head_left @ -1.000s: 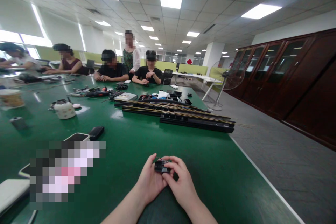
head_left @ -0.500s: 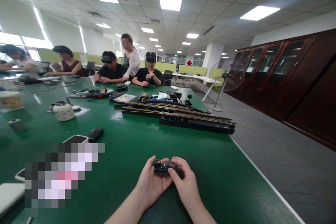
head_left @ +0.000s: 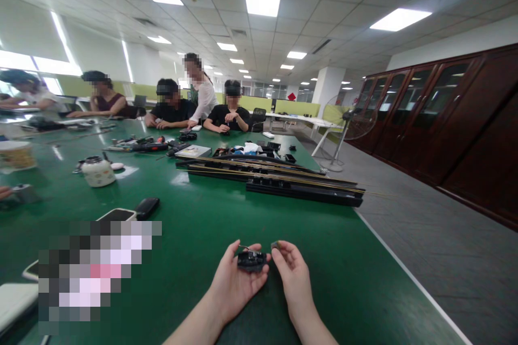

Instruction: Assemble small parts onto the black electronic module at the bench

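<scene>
Left hand (head_left: 238, 284), near centre: palm turned up, fingers loosely curled under a small black casing (head_left: 251, 262), which it holds above the counter (head_left: 182, 264); thumb raised at the casing's left end, beside a thin wire (head_left: 245, 248). Right hand (head_left: 292, 268), just right of it: back outward, thumb and fingers pinching a small greyish piece (head_left: 275, 245), its details too small to tell. Change from half a second ago: the right hand, then touching the casing, now stands apart from it with the piece; the left hand keeps almost the same pose. Farther left: one dark fob-like object (head_left: 148, 208); one grey cylinder (head_left: 25, 194), with another person's fingers (head_left: 5, 192) newly showing at its left; one pale jar (head_left: 98, 172). Farther right: long black rails (head_left: 303, 194) with thin brass-coloured rods across them. Far side: several people seated, one standing.
</scene>
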`<control>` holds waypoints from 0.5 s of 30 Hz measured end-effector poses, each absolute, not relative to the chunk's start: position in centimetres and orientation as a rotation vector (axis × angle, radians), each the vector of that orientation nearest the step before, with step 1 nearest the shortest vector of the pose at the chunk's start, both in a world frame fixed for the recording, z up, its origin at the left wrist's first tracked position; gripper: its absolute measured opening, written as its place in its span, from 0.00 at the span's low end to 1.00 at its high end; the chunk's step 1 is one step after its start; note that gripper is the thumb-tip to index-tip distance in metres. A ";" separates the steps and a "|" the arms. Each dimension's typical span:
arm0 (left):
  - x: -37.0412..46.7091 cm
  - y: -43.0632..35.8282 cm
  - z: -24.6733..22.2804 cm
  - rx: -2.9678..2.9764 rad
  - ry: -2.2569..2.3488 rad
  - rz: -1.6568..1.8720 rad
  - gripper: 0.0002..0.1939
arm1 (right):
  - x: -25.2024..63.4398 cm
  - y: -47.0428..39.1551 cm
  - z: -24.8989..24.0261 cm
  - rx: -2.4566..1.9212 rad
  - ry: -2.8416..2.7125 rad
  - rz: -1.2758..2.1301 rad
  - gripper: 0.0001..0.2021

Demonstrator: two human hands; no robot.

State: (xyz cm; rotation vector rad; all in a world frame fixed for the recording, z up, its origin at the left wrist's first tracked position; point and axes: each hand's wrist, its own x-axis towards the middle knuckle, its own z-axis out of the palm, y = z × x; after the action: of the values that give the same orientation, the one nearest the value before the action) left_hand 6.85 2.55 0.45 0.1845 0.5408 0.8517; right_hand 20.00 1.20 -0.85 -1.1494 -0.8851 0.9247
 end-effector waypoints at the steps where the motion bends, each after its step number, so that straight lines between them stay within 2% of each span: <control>1: 6.9 2.6 0.4 0.185 0.537 0.851 0.18 | 20.0 1.2 -0.7 -1.147 -0.880 0.933 0.12; 15: 6.9 2.6 0.4 0.202 0.525 0.844 0.18 | 20.0 1.1 -0.5 -1.132 -0.867 0.940 0.12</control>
State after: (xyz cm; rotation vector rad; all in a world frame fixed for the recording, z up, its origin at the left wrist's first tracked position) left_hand 6.87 2.64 0.44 0.2022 0.5253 0.8442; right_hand 19.99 1.15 -0.53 -1.1320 -0.8672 0.9405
